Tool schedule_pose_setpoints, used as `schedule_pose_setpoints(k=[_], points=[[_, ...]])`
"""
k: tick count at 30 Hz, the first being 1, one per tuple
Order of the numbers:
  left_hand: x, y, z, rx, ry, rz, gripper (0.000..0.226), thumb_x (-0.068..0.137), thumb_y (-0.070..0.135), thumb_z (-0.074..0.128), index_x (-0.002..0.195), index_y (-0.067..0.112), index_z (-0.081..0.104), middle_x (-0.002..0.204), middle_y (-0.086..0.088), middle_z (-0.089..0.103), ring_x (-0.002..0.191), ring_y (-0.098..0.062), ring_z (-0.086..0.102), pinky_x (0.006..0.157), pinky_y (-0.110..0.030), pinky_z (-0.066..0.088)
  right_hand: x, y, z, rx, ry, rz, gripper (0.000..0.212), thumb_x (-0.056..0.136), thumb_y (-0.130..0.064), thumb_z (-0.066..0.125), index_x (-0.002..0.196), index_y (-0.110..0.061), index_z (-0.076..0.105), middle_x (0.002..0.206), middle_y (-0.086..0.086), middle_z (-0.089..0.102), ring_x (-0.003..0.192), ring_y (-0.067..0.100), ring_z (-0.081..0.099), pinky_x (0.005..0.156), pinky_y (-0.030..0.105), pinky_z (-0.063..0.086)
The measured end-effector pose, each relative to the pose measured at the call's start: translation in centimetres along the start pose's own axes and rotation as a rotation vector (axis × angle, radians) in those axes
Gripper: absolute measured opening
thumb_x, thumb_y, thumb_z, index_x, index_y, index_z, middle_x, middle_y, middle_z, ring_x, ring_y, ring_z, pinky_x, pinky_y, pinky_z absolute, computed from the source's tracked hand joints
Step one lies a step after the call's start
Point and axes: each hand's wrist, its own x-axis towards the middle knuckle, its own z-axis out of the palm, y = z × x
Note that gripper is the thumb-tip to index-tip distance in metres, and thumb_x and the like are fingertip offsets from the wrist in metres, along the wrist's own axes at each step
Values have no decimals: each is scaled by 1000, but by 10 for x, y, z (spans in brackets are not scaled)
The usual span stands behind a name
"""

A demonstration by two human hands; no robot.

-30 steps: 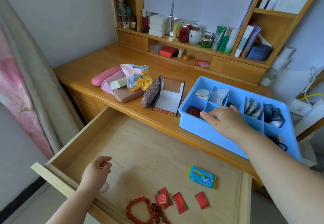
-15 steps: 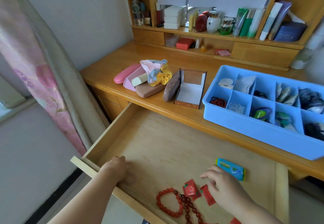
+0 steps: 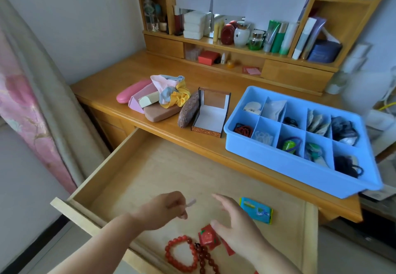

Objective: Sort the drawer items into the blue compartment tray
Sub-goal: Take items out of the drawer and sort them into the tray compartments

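Note:
The open wooden drawer point(image 3: 137, 166) holds a red bead bracelet point(image 3: 181, 256), a darker bead string point(image 3: 203, 258), red sachets point(image 3: 207, 237) and a blue packet point(image 3: 256, 209). Above the drawer's front, my left hand point(image 3: 162, 209) pinches a small pale clear item point(image 3: 190, 202). My right hand point(image 3: 237, 228) hovers over the red sachets with fingers spread; its thumb is at a sachet's edge. The blue compartment tray point(image 3: 276, 164) sits on the desk at the right, with small items in most cells.
On the desk left of the tray lie an open small box point(image 3: 211, 115), a brown patterned case point(image 3: 188, 113), a tan case point(image 3: 160, 114), a pink case point(image 3: 132, 91) and scrunchies point(image 3: 173, 93). Shelves with bottles stand behind. A curtain point(image 3: 25, 93) hangs at the left.
My left hand has lifted from the drawer's front edge and now holds a small pale item. My right hand came from the tray down into the drawer, over the red sachets.

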Motion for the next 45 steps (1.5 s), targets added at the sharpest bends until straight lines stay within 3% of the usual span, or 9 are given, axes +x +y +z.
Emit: schedule_pose_setpoints(k=[3,5,11,14,17,20,36,42,45], points=[[-2,43,7,-380,12,144,11,97,17,50,88,15,57,79,3,71,79,-10,67,76,-23,54,8,-9,-4,167,17,20,33,89,-29,61,119,-42,54,118,-31,55,111,-13,48,97,17,39],[4,60,7,-481,68,192,12,97,17,53,88,14,61,74,1,69,75,-14,66,74,-27,55,11,-14,-11,362,96,70,15,95,-21,54,94,-19,69,88,-9,73,89,4,65,85,24,50],[50,80,-24,-321,548,207,17,94,12,55,88,23,65,80,4,64,75,-14,59,75,-28,52,12,-4,-33,700,262,156,27,94,-12,53,69,-8,61,48,0,49,57,17,52,56,19,47],[82,88,-53,114,673,258,26,93,15,54,117,20,63,111,4,60,86,-9,56,73,-13,41,13,5,-37,565,265,144,32,92,-18,57,61,-16,63,45,-5,47,54,12,51,54,13,42],[111,94,-68,408,587,164,46,95,17,49,140,22,42,139,2,43,108,-19,57,85,-26,46,11,12,-40,569,228,143,29,93,-17,56,66,-12,65,45,1,46,48,12,45,55,19,39],[127,93,-72,516,522,90,33,94,19,50,127,20,53,125,-2,48,104,-24,57,85,-35,50,9,16,-42,603,217,163,32,95,-17,53,67,-9,63,43,-2,41,47,13,43,58,26,40],[-29,76,-12,386,740,365,8,90,20,61,95,18,66,98,8,59,70,-15,57,63,-33,50,8,-36,-33,919,77,119,42,90,-44,52,105,-7,65,85,13,72,55,18,49,74,39,42],[-50,73,27,399,670,427,15,93,25,56,101,17,66,104,6,59,70,-15,61,65,-33,50,3,-39,-16,873,214,208,26,94,-33,55,87,-9,61,54,-3,55,48,16,51,59,32,47],[-51,66,31,158,851,394,19,90,30,60,106,20,62,108,11,53,62,-3,54,60,-18,47,-7,-31,-17,909,215,268,25,95,-29,54,90,-6,61,57,3,47,41,15,47,57,30,46]])
